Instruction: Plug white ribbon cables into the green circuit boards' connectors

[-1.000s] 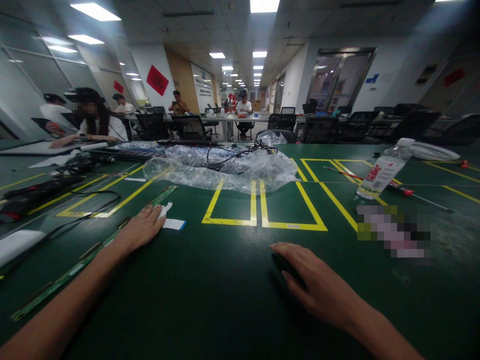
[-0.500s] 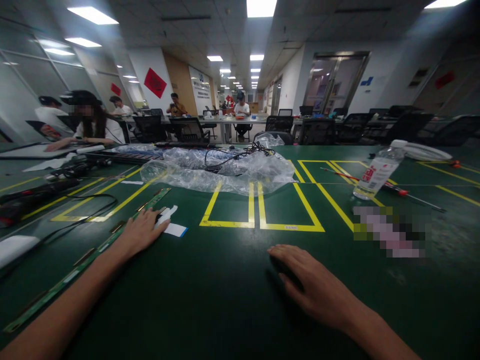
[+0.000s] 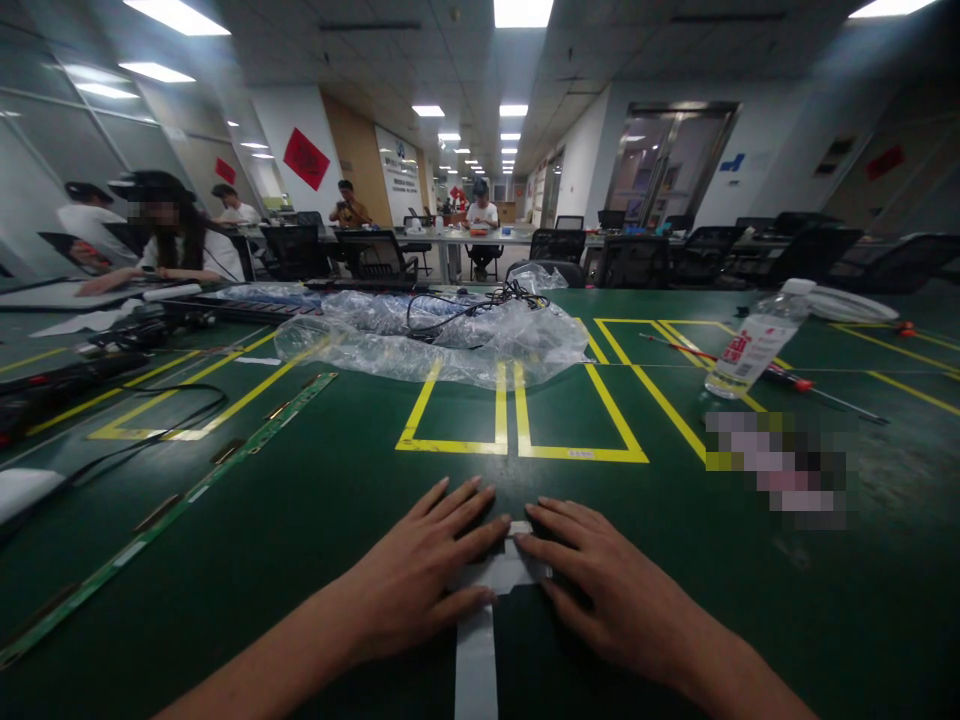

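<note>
A white flat ribbon cable lies folded on the green table in front of me, one strip running toward the near edge. My left hand rests palm down at its left, fingers spread, with thumb and forefinger touching the folded part. From the other side my right hand lies with fingers stretched out, its fingertips on the cable's right edge. Both hands are open, and they cover part of the fold. Off to the left is a long, narrow green circuit board, apart from either hand.
Clear plastic wrap with black cables on it lies further back. At right stand a plastic bottle and a screwdriver beside a blurred patch. Yellow tape marks the green table. A person sits at far left.
My left hand has come from the circuit board to the middle, and the ribbon cable now lies there, between both hands. My right hand has shifted only slightly.
</note>
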